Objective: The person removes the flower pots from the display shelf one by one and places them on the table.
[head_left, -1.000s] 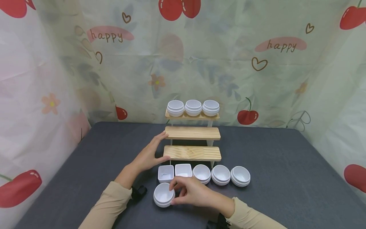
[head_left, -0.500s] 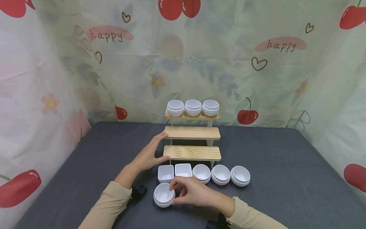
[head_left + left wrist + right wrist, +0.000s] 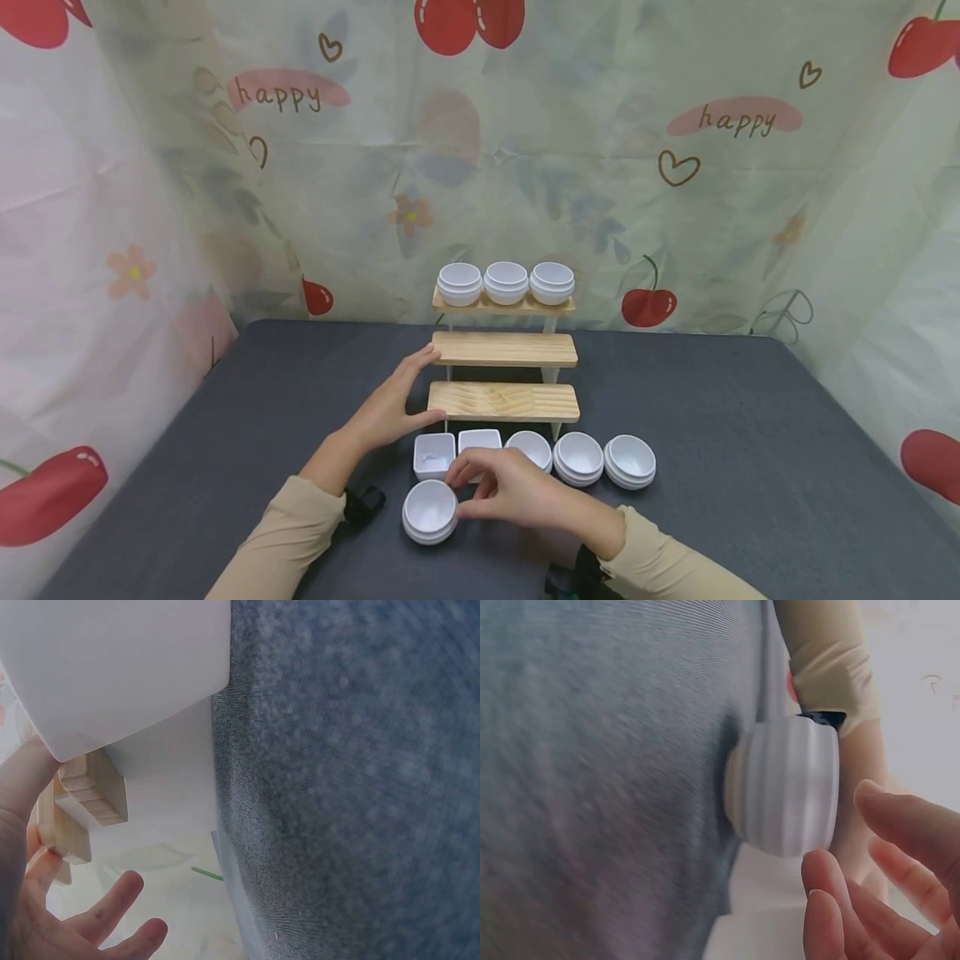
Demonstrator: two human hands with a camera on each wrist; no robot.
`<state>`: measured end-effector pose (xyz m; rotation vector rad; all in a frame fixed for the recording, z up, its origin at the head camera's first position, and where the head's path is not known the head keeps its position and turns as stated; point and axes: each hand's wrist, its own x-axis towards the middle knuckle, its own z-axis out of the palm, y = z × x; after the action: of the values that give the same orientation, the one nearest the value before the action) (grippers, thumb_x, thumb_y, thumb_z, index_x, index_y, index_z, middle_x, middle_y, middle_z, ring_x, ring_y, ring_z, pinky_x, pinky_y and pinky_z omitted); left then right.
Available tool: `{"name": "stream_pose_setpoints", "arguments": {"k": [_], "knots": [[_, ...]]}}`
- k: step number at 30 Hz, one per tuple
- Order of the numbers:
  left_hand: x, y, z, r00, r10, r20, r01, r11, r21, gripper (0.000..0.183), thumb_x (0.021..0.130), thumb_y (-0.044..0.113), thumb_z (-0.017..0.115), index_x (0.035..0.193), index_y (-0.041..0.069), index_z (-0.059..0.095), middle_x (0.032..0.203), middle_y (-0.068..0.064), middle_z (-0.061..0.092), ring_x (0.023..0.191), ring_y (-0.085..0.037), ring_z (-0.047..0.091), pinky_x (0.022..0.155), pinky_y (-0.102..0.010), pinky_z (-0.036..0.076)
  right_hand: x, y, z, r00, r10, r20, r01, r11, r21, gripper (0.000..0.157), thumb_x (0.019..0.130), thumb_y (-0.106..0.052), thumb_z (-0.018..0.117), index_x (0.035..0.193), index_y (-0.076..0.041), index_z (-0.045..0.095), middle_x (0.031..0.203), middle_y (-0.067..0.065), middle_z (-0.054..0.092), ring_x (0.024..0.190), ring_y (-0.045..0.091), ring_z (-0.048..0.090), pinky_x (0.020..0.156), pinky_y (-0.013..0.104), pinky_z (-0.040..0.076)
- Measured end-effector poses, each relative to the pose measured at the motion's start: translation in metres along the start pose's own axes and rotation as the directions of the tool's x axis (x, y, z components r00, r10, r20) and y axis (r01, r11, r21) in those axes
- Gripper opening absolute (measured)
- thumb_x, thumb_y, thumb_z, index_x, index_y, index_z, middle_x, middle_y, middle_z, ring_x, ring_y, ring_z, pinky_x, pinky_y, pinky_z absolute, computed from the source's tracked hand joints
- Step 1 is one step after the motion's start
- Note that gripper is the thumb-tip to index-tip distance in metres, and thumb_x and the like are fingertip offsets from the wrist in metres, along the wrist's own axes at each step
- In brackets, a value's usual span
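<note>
From where I stand, the right hand [image 3: 506, 492] is just beside a white round bowl [image 3: 430, 511] at the front of the dark table [image 3: 735, 467]. Its thumb and fingers are parted and loosely bent, gripping nothing — whether a fingertip brushes the bowl, I can't tell. The bowl sits upright, its side ribbed. The left hand [image 3: 390, 410] has its fingers spread wide, one fingertip at the left end of the middle shelf [image 3: 504, 348] and the thumb at the bottom shelf [image 3: 504, 402]. Three white bowls [image 3: 507, 283] stand side by side on the top shelf [image 3: 504, 308]. Before the stand runs a row — two square dishes [image 3: 435, 456], then three round bowls [image 3: 578, 458] — partly hidden by the right hand. A cherry-print cloth [image 3: 570, 92] hangs behind.
</note>
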<state>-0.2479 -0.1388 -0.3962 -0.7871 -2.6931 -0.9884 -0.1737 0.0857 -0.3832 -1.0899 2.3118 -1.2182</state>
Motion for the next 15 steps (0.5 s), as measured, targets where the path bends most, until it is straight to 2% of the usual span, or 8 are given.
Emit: {"name": "stream_pose_setpoints", "arguments": {"k": [9, 15], "knots": [[0.000, -0.002, 0.001, 1.000, -0.005, 0.001, 0.005, 1.000, -0.007, 0.085, 0.078, 0.026, 0.076, 0.146, 0.013, 0.027, 0.155, -0.012, 0.023, 0.139, -0.033, 0.031, 0.106, -0.054, 0.035, 0.003, -0.009, -0.021, 0.995, -0.034, -0.095, 0.026, 0.996, -0.087, 0.028, 0.081, -0.018, 0.073, 0.105, -0.007, 0.063, 0.102, 0.014, 0.070, 0.068, -0.001, 0.062, 0.067, 0.017, 0.052], [0.001, -0.002, 0.002, 1.000, -0.009, 0.001, 0.010, 1.000, -0.015, 0.085, 0.077, 0.024, 0.076, 0.146, 0.012, 0.027, 0.155, -0.012, 0.023, 0.140, -0.033, 0.029, 0.107, -0.055, 0.033, 0.005, -0.013, -0.041, 0.978, -0.068, -0.196, 0.046, 0.993, -0.113, 0.028, 0.082, -0.015, 0.071, 0.107, -0.005, 0.062, 0.102, 0.017, 0.069, 0.068, 0.004, 0.064, 0.067, 0.018, 0.053]]}}
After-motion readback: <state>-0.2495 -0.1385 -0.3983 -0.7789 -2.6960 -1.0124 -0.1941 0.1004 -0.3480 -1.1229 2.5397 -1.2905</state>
